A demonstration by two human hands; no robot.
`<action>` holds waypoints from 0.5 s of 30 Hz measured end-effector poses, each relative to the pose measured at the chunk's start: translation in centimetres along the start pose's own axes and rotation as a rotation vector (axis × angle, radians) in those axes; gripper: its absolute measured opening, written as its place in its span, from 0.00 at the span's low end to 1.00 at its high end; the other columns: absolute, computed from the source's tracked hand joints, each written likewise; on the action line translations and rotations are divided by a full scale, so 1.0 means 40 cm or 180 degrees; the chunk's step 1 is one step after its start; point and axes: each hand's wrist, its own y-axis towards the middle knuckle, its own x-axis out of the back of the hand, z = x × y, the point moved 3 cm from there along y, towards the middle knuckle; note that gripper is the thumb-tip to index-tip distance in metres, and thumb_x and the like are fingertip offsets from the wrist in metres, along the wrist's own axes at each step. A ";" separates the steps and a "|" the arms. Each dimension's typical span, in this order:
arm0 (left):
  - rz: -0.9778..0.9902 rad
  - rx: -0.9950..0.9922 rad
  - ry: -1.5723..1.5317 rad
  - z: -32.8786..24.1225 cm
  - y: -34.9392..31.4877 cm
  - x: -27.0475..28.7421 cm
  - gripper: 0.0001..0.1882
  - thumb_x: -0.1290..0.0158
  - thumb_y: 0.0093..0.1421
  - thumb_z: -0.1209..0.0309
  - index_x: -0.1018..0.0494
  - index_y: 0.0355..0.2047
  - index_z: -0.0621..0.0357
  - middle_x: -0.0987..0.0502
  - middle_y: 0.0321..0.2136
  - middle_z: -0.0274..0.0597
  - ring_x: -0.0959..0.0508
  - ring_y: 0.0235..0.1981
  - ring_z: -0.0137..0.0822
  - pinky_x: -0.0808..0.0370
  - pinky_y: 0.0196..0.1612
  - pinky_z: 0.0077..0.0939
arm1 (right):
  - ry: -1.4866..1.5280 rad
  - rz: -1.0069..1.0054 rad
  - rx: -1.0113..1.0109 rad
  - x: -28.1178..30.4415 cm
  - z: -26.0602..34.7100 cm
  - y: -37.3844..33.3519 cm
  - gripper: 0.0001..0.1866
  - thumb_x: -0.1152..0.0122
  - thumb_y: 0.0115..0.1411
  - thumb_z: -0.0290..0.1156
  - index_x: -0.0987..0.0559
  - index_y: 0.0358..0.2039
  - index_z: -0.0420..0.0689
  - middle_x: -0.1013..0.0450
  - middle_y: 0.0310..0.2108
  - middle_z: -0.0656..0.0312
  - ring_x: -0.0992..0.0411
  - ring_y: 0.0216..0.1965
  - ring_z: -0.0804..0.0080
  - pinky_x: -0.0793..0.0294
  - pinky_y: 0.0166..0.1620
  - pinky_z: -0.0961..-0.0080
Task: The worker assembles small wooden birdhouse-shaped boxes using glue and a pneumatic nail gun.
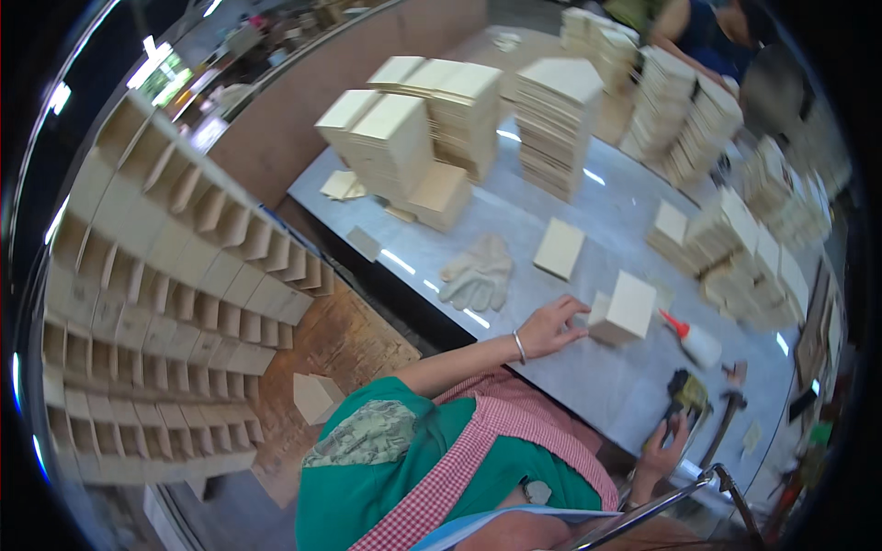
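Observation:
My left hand [551,327], with a bangle at the wrist, has its curled fingers at the left side of a small pale wooden box [628,309] on the table. Lower right, my right hand [663,450] grips the near end of a yellow and black handheld power tool [687,395], which looks like a nail gun. Between box and tool lies a white glue bottle [702,348] with a red tip. A hammer [726,424] rests just right of the tool. Beyond the box is a flat wooden block [559,248].
Tall stacks of wooden panels [557,124] stand at the back, with shorter stacks [735,243] on the right. A work glove [478,274] lies left of the block. Open wooden boxes [175,303] are piled high at my left. Another person [703,41] is at the far right.

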 end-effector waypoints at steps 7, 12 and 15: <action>-0.2021 0.0777 0.0558 0.128 -0.121 0.401 0.11 0.47 0.60 0.70 0.26 0.42 0.59 0.25 0.33 0.36 0.26 0.29 0.25 0.28 0.33 0.19 | 0.0404 0.1117 0.0354 -0.088 0.128 -0.003 0.10 0.45 0.58 0.24 0.24 0.40 0.35 0.25 0.30 0.54 0.25 0.31 0.66 0.26 0.38 0.73; -0.3664 0.1072 0.1641 0.246 -0.247 0.859 0.11 0.44 0.57 0.67 0.24 0.37 0.61 0.24 0.30 0.44 0.25 0.27 0.31 0.28 0.31 0.25 | 0.0578 0.1735 0.0555 -0.210 0.048 -0.017 0.08 0.43 0.57 0.26 0.22 0.36 0.36 0.25 0.27 0.55 0.27 0.25 0.68 0.27 0.32 0.75; -0.3507 0.1094 0.2411 0.364 -0.149 1.019 0.14 0.44 0.54 0.67 0.26 0.40 0.60 0.26 0.37 0.47 0.23 0.30 0.39 0.26 0.35 0.30 | 0.0267 0.1932 0.0228 -0.211 -0.018 -0.036 0.10 0.43 0.57 0.29 0.24 0.38 0.38 0.25 0.28 0.54 0.28 0.27 0.67 0.28 0.33 0.74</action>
